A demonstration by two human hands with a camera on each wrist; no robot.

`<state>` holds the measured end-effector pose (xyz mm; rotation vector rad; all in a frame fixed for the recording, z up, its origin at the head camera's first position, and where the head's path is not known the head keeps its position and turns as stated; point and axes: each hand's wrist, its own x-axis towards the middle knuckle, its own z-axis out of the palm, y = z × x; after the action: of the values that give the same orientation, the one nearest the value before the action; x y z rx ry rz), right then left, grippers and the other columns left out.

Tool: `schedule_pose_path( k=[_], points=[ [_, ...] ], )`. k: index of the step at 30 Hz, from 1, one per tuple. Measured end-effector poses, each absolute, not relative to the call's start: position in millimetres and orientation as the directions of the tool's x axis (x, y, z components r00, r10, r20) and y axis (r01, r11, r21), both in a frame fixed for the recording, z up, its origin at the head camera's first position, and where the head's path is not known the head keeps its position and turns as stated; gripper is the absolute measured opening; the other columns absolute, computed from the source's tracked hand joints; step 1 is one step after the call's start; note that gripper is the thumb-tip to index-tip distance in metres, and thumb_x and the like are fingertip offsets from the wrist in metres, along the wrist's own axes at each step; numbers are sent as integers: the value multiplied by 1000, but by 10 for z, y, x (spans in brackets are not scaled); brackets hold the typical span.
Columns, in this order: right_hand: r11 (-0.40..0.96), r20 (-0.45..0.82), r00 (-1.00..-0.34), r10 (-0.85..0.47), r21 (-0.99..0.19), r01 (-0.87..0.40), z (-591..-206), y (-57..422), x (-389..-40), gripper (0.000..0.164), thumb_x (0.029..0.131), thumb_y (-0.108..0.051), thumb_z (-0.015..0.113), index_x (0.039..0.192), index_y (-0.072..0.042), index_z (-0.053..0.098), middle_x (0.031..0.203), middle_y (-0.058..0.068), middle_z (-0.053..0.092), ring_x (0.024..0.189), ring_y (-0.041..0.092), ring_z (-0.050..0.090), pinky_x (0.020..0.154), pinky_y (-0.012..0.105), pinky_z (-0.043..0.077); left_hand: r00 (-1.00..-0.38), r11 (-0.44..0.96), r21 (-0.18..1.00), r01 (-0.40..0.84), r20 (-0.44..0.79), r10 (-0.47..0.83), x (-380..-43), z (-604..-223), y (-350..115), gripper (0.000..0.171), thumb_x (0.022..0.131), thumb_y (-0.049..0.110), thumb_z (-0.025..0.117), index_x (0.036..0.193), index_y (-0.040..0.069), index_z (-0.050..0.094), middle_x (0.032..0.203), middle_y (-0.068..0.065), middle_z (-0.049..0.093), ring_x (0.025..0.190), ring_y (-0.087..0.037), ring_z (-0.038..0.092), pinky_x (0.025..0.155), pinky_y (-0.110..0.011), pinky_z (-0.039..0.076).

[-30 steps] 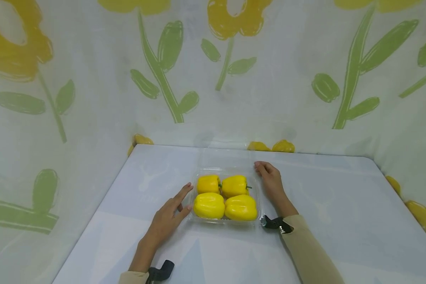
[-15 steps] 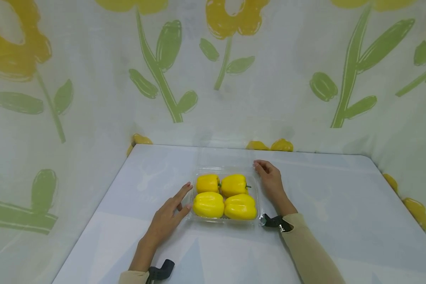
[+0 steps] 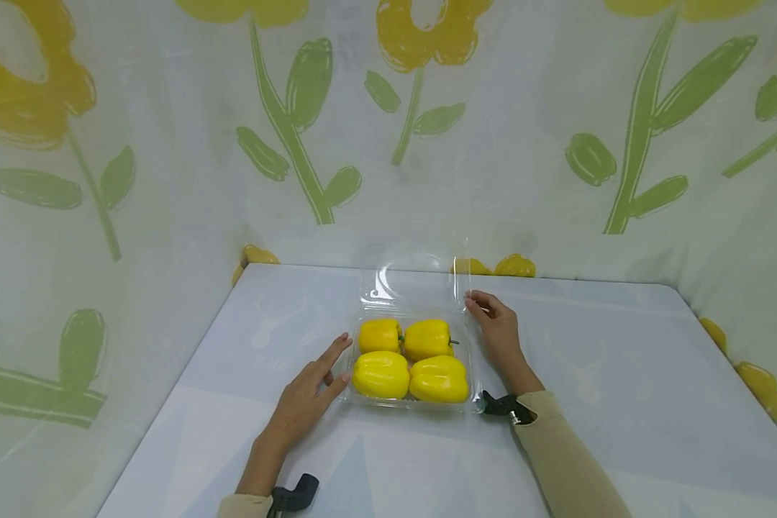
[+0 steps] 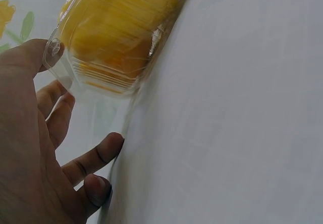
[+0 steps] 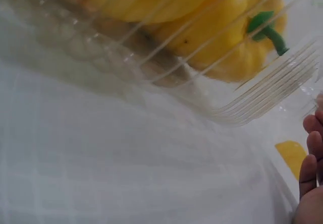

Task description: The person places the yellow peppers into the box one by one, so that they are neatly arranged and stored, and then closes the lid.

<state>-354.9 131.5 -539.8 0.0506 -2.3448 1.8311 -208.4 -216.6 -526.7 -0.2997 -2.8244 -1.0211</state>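
A clear plastic clamshell container (image 3: 406,404) on the table holds several yellow bell peppers (image 3: 380,374), two of them with green stems showing. Its hinged lid (image 3: 421,288) stands raised at the back, tilted away. My right hand (image 3: 497,329) pinches the lid's right edge between thumb and fingers. At the container's left side, my left hand (image 3: 304,396) touches the rim with thumb and forefinger extended. In the left wrist view, the left thumb (image 4: 35,55) lies against the rim's corner, and the other fingers are spread loosely. Only some right fingers (image 5: 314,143) show in the right wrist view.
The white table (image 3: 596,374) extends on both sides of the container. A curtain (image 3: 505,144) printed with yellow flowers and green leaves hangs behind and beside it. Black wrist camera mounts (image 3: 296,495) sit on both wrists, the right one close to the container's front corner.
The lid has risen from lying back nearly flat to a steeper tilt, its right edge in my right hand. The right hand has shifted slightly; the left hand and the peppers have stayed put.
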Motion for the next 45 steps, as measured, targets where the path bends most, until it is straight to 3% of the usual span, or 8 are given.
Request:
schedule_pose_path(
  k=[8,16,28,39,42,45],
  points=[
    [178,245,-966,86,-958,-227,-5391,1340,-3535,34,91,-36,74,117,-13,74,114,1,72,105,14,60,91,20,46,-972,749,620,232,185,148,-2088,-5268,-2182,59,102,50,51,156,41,31,157,26,30,76,-9,45,57,-26,35],
    [175,252,-963,93,-956,-234,-5390,1349,-3511,34,91,-34,74,116,-10,74,113,2,72,102,14,63,89,20,48,-971,747,621,236,185,153,-2088,-5275,-2183,58,102,51,50,156,44,31,157,25,31,75,-9,45,57,-26,35],
    [143,280,-955,97,-954,-265,-5402,1373,-3502,30,89,-30,77,111,-9,76,111,4,74,98,16,65,85,20,51,-973,746,626,228,180,146,-2078,-5256,-2176,59,101,51,51,156,39,34,153,25,37,75,-9,44,56,-26,35],
    [113,237,-964,118,-968,-224,-5370,1391,-3473,31,86,-31,80,106,-8,78,105,2,75,96,17,67,83,22,52,-969,737,630,245,192,158,-2079,-5265,-2179,58,102,50,52,156,39,33,156,26,31,76,-8,44,56,-26,35],
    [110,242,-965,101,-967,-231,-5370,1410,-3460,29,86,-30,80,105,-8,78,104,2,75,95,17,67,83,22,52,-969,738,630,242,188,158,-2081,-5275,-2181,59,102,50,52,156,40,33,155,25,34,76,-8,44,56,-26,34],
    [105,249,-966,68,-965,-242,-5369,1437,-3438,29,88,-28,79,106,-5,77,104,3,75,96,19,67,84,23,52,-971,740,631,235,181,154,-2080,-5275,-2181,59,101,50,52,156,42,32,138,24,51,76,-9,44,56,-27,34]
  ],
)
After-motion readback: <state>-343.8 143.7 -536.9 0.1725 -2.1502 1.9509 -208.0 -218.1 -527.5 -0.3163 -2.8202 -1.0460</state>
